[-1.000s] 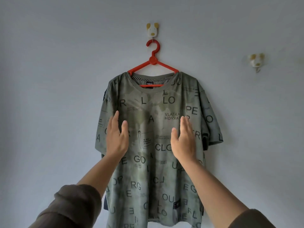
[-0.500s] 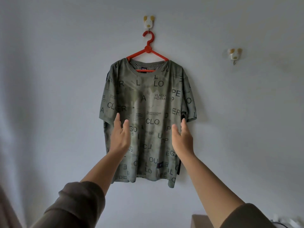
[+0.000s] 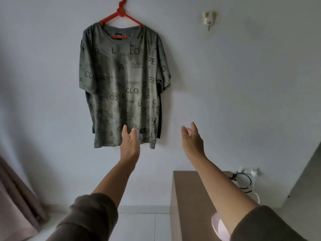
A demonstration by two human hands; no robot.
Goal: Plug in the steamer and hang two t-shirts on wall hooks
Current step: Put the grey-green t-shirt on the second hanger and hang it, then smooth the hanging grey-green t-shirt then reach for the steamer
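A green t-shirt (image 3: 121, 80) printed with black letters hangs flat against the wall on a red hanger (image 3: 120, 14); the hook that carries it is cut off by the top edge. A second wall hook (image 3: 208, 19), white and yellow, is bare to the right. My left hand (image 3: 129, 145) is raised in front of the shirt's bottom hem, fingers apart, holding nothing. My right hand (image 3: 192, 141) is open too, in front of bare wall to the right of the shirt. A plug with a coiled black cord (image 3: 243, 178) sits at a wall socket low on the right.
A brown table (image 3: 191, 197) stands against the wall at the lower right, with a white rounded object (image 3: 218, 228) partly hidden behind my right forearm. A brown curtain (image 3: 13, 197) hangs at the left edge. White floor tiles (image 3: 144, 221) lie below.
Both hands have come off the shirt and dropped below its hem. The view has pulled back and tilted down, bringing the table, cord and floor into sight.
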